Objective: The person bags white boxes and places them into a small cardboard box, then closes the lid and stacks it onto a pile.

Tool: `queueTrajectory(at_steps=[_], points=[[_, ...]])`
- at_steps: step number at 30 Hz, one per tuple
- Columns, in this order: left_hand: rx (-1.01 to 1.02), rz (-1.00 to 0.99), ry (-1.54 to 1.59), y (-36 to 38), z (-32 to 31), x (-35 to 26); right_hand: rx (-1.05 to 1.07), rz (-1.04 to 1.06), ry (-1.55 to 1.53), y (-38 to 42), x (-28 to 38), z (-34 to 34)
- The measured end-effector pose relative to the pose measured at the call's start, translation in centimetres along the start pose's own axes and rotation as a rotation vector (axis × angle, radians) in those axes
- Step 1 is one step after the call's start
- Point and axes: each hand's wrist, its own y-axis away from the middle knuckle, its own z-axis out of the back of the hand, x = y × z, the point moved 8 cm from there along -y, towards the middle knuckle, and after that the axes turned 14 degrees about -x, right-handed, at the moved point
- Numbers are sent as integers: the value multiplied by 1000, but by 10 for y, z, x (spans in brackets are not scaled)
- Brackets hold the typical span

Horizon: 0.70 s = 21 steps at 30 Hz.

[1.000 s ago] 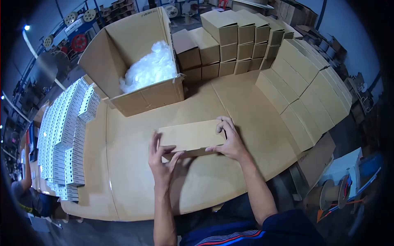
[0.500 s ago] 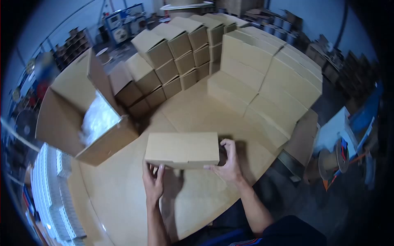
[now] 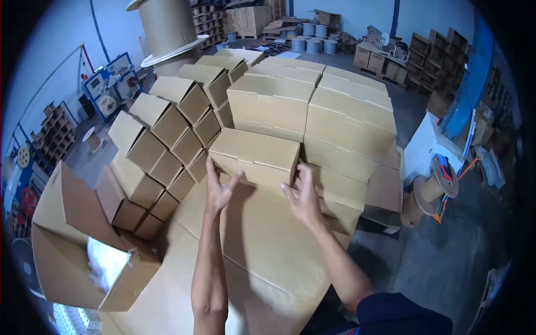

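A closed brown cardboard box [image 3: 254, 152] is held between my two hands, lid side up, close in front of the stacked boxes. My left hand [image 3: 219, 188] grips its left end, with the thumb on the front face. At the right end, my right hand [image 3: 304, 195] holds the box, thumb near the front corner and fingers along the side. Behind it rises a stack of similar closed boxes [image 3: 349, 114]. Whether the held box touches the stack or rests on a box beneath is hidden.
More boxes [image 3: 170, 125] are piled at left, ends facing me. A large open carton [image 3: 70, 262] with clear plastic inside stands at the table's left. The brown tabletop [image 3: 268, 245] lies before me. Right of the table are a cable spool [image 3: 432, 187] and a blue post [image 3: 474, 84].
Both hands have carried the box forward from the middle of the table to the stack. My view has turned right and upward.
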Motion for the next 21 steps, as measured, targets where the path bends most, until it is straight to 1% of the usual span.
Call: queueTrajectory(at_steps=[2,3,6,7,10,11,15,17,21], points=[[29,30,-3,-2,-2,8,-17,16,13,4,-2,0],[46,47,-2,-2,-6,11,-73,31,41,4,1,2],[81,71,3,-5,-11,20,-102,-2,30,1,1,3],[97,41,57,-8,-13,20,-108,12,45,0,-1,2],[121,63,64,-15,-17,29,-91,-28,98,-2,-1,5],[128,60,76,-16,-19,30,-122,-14,57,-2,-1,5],[161,68,80,-22,-25,35,-188,95,65,-4,0,8],[177,93,52,-20,-26,35,-195,93,53,-4,-2,8],[188,69,-3,-22,-25,44,-217,81,44,-5,-2,9]])
